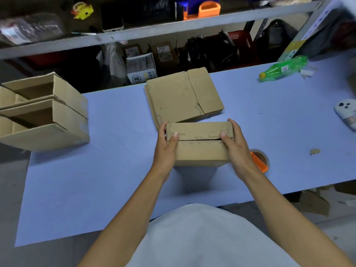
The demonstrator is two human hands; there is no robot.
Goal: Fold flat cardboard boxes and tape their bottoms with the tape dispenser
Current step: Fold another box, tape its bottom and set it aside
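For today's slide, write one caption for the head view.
Both hands, left and right, hold a folded box shut on the blue table, tape roll waiting beside.

Lay on its side near the table's [96,180] far right corner: a green plastic bottle [283,68] with a yellow cap, scraps of white paper [306,73] just beside its base. Rested at the right edge, partly cut off: a white phone [346,112], camera lenses up; sat well apart, nearer the front: a small brown crumb of cardboard [315,151]. Crowded the grey shelf [154,29] behind: a yellow toy-like object [83,11], an orange container [209,9], a red basket [240,40] below, and a printed white carton [141,68].
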